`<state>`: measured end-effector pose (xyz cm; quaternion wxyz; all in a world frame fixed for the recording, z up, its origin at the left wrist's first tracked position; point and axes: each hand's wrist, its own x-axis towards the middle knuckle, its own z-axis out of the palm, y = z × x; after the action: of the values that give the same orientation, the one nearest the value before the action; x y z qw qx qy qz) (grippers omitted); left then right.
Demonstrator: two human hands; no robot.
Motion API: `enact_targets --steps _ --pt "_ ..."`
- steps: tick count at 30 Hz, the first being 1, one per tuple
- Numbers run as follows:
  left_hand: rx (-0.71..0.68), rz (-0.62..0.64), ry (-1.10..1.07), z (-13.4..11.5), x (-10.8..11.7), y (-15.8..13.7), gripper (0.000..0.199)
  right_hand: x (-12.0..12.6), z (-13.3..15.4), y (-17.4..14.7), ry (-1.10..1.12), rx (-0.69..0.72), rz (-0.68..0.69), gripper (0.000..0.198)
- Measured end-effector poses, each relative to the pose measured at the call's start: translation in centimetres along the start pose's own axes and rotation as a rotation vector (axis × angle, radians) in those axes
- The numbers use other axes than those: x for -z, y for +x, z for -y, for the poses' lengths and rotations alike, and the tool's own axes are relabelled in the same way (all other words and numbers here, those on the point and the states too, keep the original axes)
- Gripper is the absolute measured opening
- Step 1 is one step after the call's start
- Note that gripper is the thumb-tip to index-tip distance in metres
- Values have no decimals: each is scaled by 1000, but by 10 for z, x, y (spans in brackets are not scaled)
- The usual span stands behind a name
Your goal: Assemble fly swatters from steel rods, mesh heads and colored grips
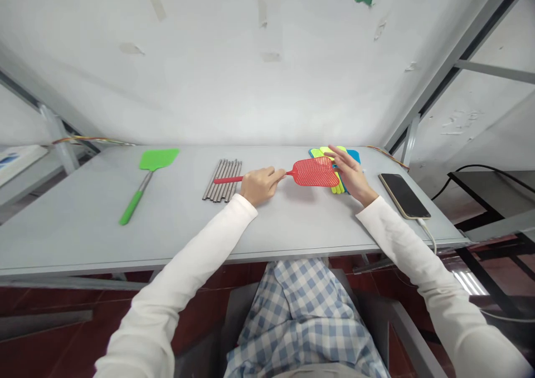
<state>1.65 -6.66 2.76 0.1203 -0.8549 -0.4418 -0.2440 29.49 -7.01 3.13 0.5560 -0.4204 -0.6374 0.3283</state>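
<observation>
Green, a swatter (157,159) lies at left, apart from the metal tubes (224,169). Over these, the red swatter (312,172) reaches rightward above the table (184,230); the left hand (259,186) clasps its handle near the neck. It looks light, its perforated head bendy, the handle the firmest hold. At right, the right hand (350,177) spreads its fingers beside the head's edge; contact is unclear.

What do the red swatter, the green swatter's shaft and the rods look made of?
Red swatter: likely matte plastic, by its evenly coloured, perforated head.
Green swatter's shaft: probably smooth metal, being silvery grey.
Rods: apparently polished metal, streaked with highlights; which metal, unclear.
</observation>
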Motion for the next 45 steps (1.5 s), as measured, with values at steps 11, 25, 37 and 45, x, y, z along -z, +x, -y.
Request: enact_targets --steps 11,25,37,45 --pt "29 65 -29 3 0 2 35 -9 5 -11 -441 293 159 23" --pt "31 46 69 10 1 4 37 -6 -9 -4 -144 -229 154 62" --pt "-32 47 -6 6 -1 1 38 -1 3 -9 -603 423 112 35" --pt "13 9 36 13 -1 1 36 -4 4 -9 -360 46 127 40"
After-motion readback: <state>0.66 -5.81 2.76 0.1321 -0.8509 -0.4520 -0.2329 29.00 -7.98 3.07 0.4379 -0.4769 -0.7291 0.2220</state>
